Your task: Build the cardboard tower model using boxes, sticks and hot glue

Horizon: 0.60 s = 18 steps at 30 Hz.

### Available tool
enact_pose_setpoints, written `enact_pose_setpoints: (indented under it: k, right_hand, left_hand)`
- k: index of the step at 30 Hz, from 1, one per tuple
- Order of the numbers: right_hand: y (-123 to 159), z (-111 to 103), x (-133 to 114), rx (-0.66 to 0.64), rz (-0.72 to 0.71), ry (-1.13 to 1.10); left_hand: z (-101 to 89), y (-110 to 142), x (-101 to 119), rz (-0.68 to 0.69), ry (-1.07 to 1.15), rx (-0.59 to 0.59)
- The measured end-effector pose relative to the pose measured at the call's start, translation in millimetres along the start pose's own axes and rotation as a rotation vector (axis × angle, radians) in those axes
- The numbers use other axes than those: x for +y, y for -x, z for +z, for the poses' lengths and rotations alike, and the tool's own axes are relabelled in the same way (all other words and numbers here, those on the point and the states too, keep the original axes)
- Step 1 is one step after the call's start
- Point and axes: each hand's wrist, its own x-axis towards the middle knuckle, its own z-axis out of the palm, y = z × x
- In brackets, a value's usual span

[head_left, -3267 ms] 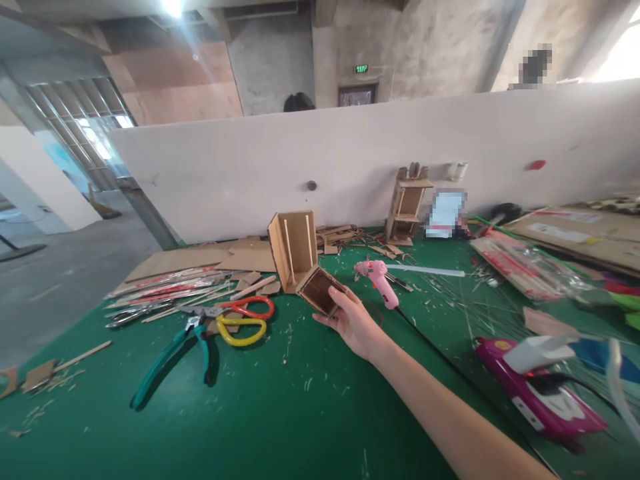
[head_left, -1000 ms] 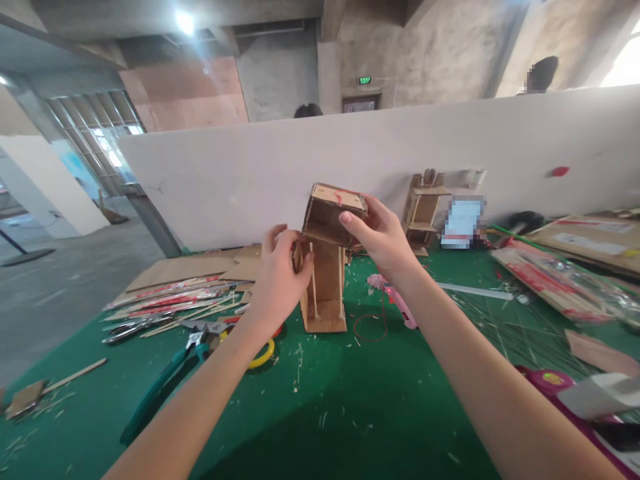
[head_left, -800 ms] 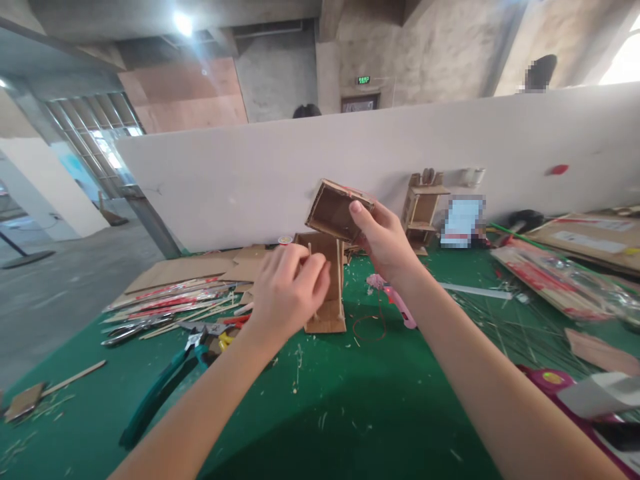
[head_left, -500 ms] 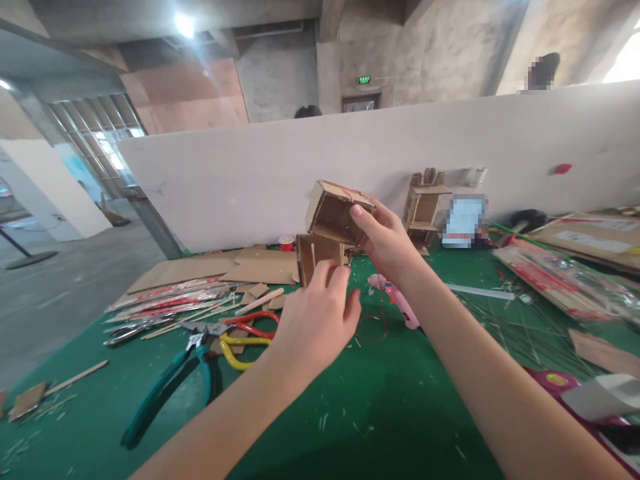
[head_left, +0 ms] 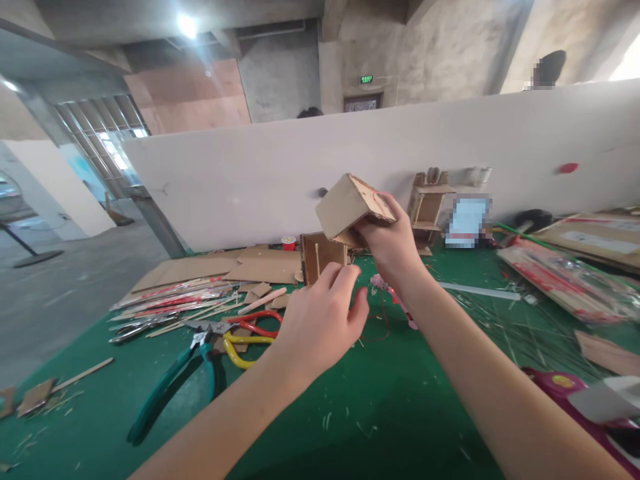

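Observation:
My right hand [head_left: 390, 233] is closed around a small cardboard box [head_left: 345, 207], held up and tilted, with a red thread on its top face. Below it a second, open-fronted cardboard box [head_left: 327, 252] stands on the green table, a thin wooden stick [head_left: 317, 259] upright at its opening. In front of this box is my left hand [head_left: 325, 310], its fingers loosely bent and the thumb apart. Its fingertips overlap the box's lower edge; whether they touch is hidden. Partly behind my right forearm lies a pink glue gun [head_left: 400, 303].
Teal-handled pliers [head_left: 200, 360] and red-and-yellow-handled pliers [head_left: 250, 337] lie left of my hands. Cardboard sheets [head_left: 270, 265] and wooden sticks [head_left: 175, 299] are behind them. A small cardboard stand [head_left: 430, 203], a phone [head_left: 467, 221] and a white partition [head_left: 240, 180] are at the back.
My right hand has turned the small box over, so its opening now faces down and its pale outer face shows. My left hand has shifted slightly right.

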Motion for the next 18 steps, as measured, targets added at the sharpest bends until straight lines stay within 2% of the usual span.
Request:
enact_pose_setpoints:
  k: [5, 11, 18]
  right_hand:
    - [1.2, 3.2, -2.5, -0.024, 0.038, -0.044]
    - [-2.2, 7.8, -9.4, -0.020, 0.155, -0.155]
    - [1.7, 7.0, -18.1, -0.055, 0.098, -0.081]
  left_hand:
    - [1.2, 0.3, 0.7, 0.018, -0.010, -0.010]
    - [-0.7, -2.1, -1.1, -0.010, -0.003, 0.024]
    - [3.5, 0.0, 0.1, -0.060, 0.100, 0.008]
